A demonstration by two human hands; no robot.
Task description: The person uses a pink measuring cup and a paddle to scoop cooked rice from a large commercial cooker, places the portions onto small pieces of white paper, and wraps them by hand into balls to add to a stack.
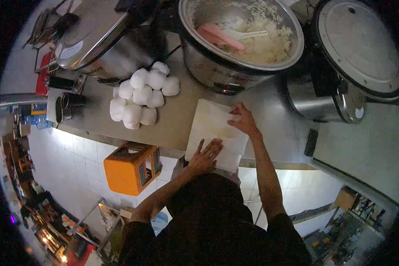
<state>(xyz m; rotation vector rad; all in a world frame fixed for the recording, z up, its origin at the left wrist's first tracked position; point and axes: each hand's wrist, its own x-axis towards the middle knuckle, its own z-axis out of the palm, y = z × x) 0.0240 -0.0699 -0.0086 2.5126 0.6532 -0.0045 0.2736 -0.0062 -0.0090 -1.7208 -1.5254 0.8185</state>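
Left hand (205,156): we are pressing it flat, fingers apart, on the sheet's near edge.
Right hand (243,119): fingers spread, resting on the sheet.
Sheet (210,126): white, lying on the counter (177,122) below the rice pot (241,35).
Rice balls (139,97): piled left.

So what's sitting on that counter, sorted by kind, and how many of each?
White wrapped rice balls: 10, as far as the pile shows
Large rice cookers: 3 (one open with rice, two with lids)
White sheet under both hands: 1
Pink paddle in the rice: 1
Total: 15
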